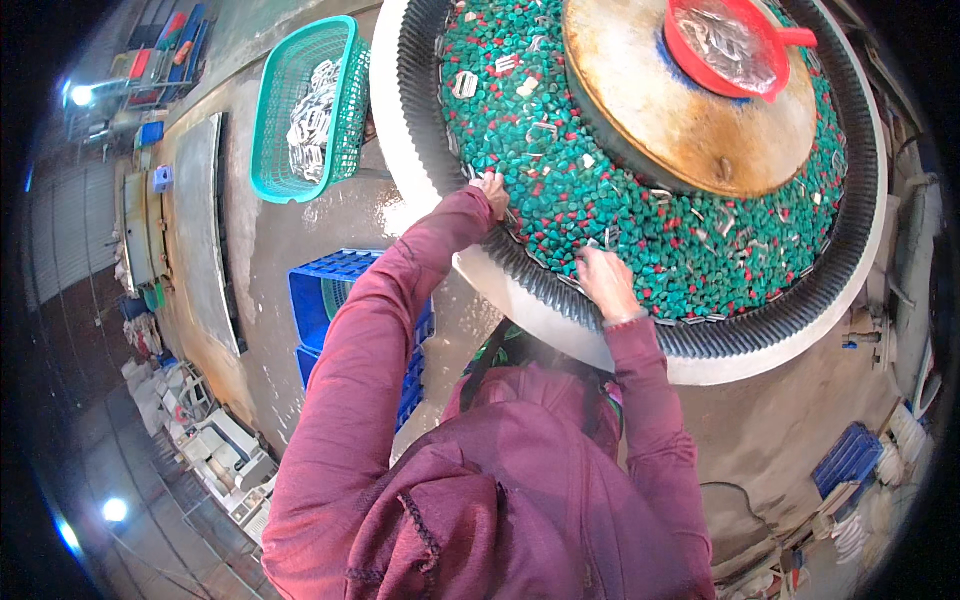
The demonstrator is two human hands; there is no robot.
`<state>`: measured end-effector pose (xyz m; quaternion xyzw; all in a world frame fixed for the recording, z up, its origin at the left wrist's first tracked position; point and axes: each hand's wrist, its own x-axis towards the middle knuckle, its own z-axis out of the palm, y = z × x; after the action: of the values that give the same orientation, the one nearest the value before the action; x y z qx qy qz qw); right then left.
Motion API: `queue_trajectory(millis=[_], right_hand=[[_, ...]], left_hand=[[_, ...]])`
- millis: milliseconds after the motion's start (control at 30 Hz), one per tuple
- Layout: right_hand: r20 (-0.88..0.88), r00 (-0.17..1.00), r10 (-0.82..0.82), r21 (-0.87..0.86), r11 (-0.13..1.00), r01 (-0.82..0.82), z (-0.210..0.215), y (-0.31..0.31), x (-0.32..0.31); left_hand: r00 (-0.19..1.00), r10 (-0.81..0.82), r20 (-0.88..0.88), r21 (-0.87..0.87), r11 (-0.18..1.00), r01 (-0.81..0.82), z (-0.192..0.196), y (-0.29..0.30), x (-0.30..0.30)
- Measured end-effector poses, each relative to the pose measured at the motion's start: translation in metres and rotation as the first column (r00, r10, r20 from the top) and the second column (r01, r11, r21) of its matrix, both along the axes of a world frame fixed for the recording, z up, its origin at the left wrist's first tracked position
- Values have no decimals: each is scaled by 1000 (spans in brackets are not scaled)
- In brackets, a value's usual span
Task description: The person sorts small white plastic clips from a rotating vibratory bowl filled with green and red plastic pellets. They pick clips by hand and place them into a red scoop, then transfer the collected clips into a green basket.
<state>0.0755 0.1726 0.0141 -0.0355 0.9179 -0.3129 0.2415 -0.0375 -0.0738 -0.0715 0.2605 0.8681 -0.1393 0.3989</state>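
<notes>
Silver-coloured metal pieces [466, 84], flat and slotted like small frames: many, scattered over green and red pellets [690, 268] in a round bowl [392, 120] with a ribbed dark inner wall; several lie along that wall. More of similar look: heaped in a turquoise basket [262, 150], left of the bowl.

Handling, by judgement: light, stiff, unlikely to break, probably slippery if wet; best pinched by opposite edges, clear of the pellets.

Left hand [493, 192]: at the bowl's near-left inner edge, fingers curled; whether they grip a piece, I cannot tell from where I stand.

Right hand [607, 283]: over the near edge, fingers bent toward the pellets, a metal piece just beyond the tips; grasped or not, I cannot tell.

Bowl centre: stained round lid [690, 150], bearing a red pan [798, 37] with handle.

Labels, brands, writing: none legible from here.
</notes>
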Motion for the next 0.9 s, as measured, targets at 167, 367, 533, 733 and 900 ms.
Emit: queue_trajectory(millis=[167, 367, 533, 733, 900], right_hand=[[122, 986, 118, -99, 989, -106, -40, -44, -12], [263, 953, 151, -69, 988, -137, -77, -76, -13], [195, 952, 236, 89, 962, -257, -90, -81, -8], [100, 936, 338, 146, 925, -350, -89, -58, -16], [-10, 996, 86, -345, 935, -84, -59, 0, -23]], left_hand=[[926, 215, 310, 307, 899, -311, 73, 28, -26], [744, 411, 527, 570, 478, -668, 110, 29, -40], [295, 111, 949, 315, -387, -867, 137, -3, -40], [330, 2, 944, 288, -493, -821, 152, -11, -41], [730, 101, 676, 663, 349, -662, 114, -2, -40]])
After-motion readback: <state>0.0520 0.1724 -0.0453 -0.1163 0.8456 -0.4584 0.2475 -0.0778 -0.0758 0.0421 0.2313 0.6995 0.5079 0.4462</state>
